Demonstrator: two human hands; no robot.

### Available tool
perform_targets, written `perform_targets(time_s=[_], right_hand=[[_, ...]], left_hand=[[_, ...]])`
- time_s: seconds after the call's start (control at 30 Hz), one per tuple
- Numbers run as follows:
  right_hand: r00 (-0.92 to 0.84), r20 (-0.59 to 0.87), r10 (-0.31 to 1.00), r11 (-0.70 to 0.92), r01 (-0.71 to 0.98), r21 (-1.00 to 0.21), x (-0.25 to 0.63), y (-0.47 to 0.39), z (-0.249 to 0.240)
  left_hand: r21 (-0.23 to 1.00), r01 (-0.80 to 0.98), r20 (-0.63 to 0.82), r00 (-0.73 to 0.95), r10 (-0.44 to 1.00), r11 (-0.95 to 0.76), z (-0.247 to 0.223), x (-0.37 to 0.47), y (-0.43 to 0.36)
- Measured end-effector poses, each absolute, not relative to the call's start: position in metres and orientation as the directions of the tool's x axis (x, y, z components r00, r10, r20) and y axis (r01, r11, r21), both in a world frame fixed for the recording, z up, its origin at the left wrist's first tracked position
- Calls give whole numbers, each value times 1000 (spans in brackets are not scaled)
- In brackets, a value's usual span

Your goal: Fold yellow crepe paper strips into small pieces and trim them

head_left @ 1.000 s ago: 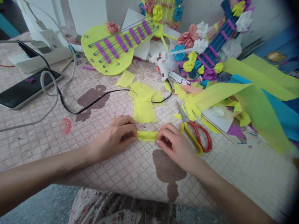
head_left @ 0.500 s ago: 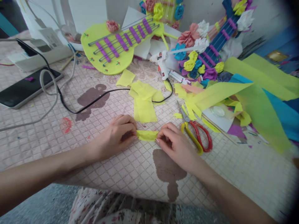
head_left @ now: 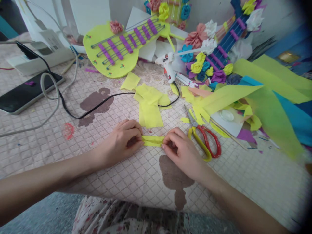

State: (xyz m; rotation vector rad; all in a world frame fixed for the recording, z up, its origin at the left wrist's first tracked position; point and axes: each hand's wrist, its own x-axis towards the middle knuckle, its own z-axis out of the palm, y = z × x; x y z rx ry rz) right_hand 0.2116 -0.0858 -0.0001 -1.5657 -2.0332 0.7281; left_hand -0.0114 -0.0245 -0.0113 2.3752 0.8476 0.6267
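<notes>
Left hand (head_left: 122, 143) and right hand (head_left: 184, 151), fingertips pinched, hold 2 ends of yellow strip (head_left: 153, 141). Strip sits between hands, just above tablecloth or touching, can't tell. Scissors (head_left: 201, 131) beside right hand; yellow pieces (head_left: 149, 107) beyond strip; glue gun (head_left: 170, 70) farther back.

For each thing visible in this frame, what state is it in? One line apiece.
Left hand, pinching yellow strip
Right hand, pinching the other end
Yellow strip, folded, held at both ends
Scissors, lying down, blades look closed
Phone, screen dark
Glue gun, corded, stick protruding; power unclear
Yellow pieces, loosely overlapping
</notes>
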Motion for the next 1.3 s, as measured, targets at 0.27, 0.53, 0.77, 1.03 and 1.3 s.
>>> perform_targets(time_s=[0.27,0.53,0.77,1.03,1.3], right_hand=[[-235,48,971,205,711,-673,211,-85,0],[-230,12,973,169,673,-720,214,-84,2],[-241,0,971,166,667,-727,215,-84,4],[-232,27,972,184,690,-700,213,-85,3],[-223,67,972,212,727,-653,210,-84,0]], left_hand=[[634,423,247,683,687,-648,-10,-11,-25],[654,412,218,700,680,-634,-9,-14,-25],[652,412,222,699,680,-637,-9,-13,-25],[640,426,220,697,683,-640,-10,-13,-26],[625,453,213,685,697,-636,-11,-12,-27]])
